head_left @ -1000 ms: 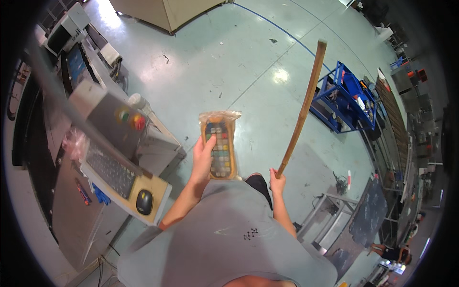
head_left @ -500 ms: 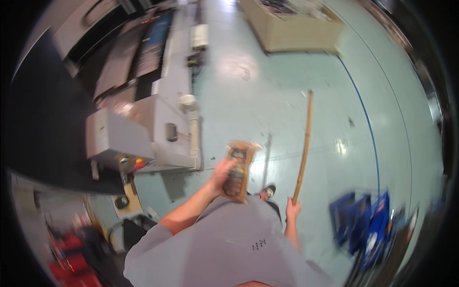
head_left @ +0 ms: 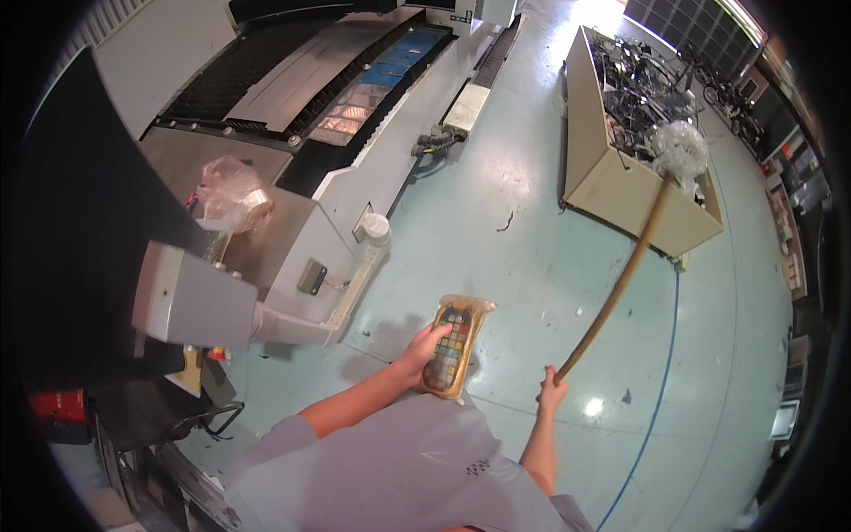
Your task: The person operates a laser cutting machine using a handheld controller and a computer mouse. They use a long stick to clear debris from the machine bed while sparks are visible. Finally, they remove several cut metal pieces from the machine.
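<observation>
Landmark: large beige open-topped box-shaped bin (head_left: 638, 202). Inside bin we see black tangled scrap (head_left: 634, 89), plus crumpled clear plastic wad (head_left: 681, 149) at near end. Nearer us than bin, to its left: yellow-edged rectangular handheld keypad (head_left: 452, 350) with coloured buttons, inside clear plastic sleeve (head_left: 468, 304); our left hand (head_left: 420, 353) grasping it, thumb over front. Our right hand (head_left: 551, 390), nearer us than bin, fingers clenched round long thin brown pole (head_left: 616, 297); far end overlaps bin in view, contact we can't tell. Well left of bin: pinkish translucent plastic bag (head_left: 232, 191), contents unclear.
</observation>
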Motion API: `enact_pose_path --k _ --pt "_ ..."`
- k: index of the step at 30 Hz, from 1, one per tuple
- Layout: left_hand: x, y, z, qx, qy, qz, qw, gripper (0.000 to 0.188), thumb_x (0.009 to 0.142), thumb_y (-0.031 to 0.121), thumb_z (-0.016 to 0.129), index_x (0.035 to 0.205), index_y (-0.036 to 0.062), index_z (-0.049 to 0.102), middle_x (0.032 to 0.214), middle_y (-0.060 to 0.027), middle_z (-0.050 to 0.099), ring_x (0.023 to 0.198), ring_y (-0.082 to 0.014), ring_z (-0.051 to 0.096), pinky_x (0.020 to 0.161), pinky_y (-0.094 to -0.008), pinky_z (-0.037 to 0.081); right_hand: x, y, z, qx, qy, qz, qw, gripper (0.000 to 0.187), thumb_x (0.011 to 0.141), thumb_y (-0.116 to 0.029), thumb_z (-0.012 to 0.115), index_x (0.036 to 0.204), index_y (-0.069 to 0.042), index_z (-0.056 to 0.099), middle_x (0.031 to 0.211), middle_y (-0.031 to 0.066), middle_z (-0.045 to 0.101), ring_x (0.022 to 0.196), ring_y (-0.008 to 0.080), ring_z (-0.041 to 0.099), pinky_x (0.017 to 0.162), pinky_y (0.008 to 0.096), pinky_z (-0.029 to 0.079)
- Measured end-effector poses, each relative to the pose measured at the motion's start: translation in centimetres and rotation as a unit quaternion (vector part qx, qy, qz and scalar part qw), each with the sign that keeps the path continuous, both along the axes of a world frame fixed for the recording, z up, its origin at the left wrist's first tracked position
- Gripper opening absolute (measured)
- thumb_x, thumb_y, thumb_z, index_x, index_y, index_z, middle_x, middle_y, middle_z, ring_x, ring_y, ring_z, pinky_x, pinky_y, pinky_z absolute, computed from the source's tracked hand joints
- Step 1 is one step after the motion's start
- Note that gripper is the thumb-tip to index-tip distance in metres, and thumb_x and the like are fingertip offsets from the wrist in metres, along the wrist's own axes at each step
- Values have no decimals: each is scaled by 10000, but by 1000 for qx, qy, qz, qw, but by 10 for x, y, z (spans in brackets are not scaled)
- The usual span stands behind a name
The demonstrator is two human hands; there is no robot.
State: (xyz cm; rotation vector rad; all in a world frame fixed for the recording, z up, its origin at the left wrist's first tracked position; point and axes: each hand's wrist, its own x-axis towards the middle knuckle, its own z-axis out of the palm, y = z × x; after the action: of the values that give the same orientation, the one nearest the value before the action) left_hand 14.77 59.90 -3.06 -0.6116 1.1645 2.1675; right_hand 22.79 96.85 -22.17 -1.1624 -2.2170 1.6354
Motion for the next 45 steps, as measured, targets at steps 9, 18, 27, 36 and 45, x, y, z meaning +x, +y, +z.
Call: enact_pose_path --k 9,18,27,36,45 --pt "-175 47 25 5 64 55 996 370 1053 319 570 1341 87 596 1133 -29 689 1004 -134 673 884 -322 565 18 31 -111 98 -213 151 960 656 928 -553 643 1011 92 724 934 251 743 892 389 730 791 476 543" --pt "-303 87 -14 2 -18 149 989 382 1048 328 560 1325 70 603 1168 -61 687 1025 -171 680 879 -370 583 -147 89 -139 96 -345 284 889 567 913 -499 686 938 66 724 856 210 716 814 357 714 728 485 540" --pt "-423 140 -5 -9 -29 248 968 385 1052 359 535 1282 63 624 1137 -69 687 1000 -180 684 863 -390 588 -544 174 -92 -54 -301 141 942 344 916 -363 725 852 -44 613 696 80 587 475 238 525 421 419 418" --pt "-560 141 -23 -20 -25 293 956 372 1035 354 553 1283 80 605 1105 -51 686 969 -182 690 799 -402 604 -767 146 -52 -35 -87 240 966 378 980 -373 709 899 -9 648 707 57 620 510 159 560 454 335 435" --pt "-736 90 5 -6 70 258 964 340 1047 305 569 1316 101 610 1124 -6 683 1010 -119 654 879 -299 540 -702 138 -113 15 -199 313 929 413 950 -420 735 787 -50 654 681 55 596 582 169 561 543 377 465"
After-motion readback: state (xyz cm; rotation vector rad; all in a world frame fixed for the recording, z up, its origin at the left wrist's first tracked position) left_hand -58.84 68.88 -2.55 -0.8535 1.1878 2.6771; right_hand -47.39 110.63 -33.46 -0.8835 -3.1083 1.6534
